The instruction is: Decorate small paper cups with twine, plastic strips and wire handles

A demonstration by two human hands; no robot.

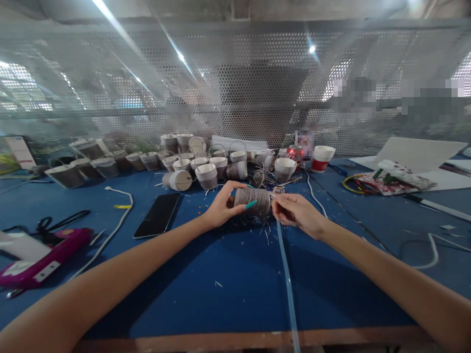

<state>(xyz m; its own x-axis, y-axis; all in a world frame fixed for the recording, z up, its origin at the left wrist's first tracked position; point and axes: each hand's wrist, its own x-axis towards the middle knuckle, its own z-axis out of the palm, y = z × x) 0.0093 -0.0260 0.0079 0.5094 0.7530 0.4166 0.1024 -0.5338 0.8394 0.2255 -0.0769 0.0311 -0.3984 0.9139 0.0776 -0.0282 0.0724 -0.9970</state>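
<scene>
L hand (228, 202) is clamped on the twine-wrapped cup (255, 198), held sideways nr. mid. of blue table (221, 294). R hand (303, 214) is at cup's right end; whether it grips sth., I cannot tell. Phone (157, 215) lies to the left.

Two bare hands close together, the left curved into a grip, the right gathered to a pinch.
The left forearm (147, 255) slants inward to the left hand (224, 206), whose fingers arch over on the far side while the thumb (237, 210), with its long teal nail (250, 205), points toward the right hand (300, 213). There the fingers curl inward, thumb against forefinger, facing the left; the right forearm (371, 264) slants outward behind its wrist (324, 229).
</scene>
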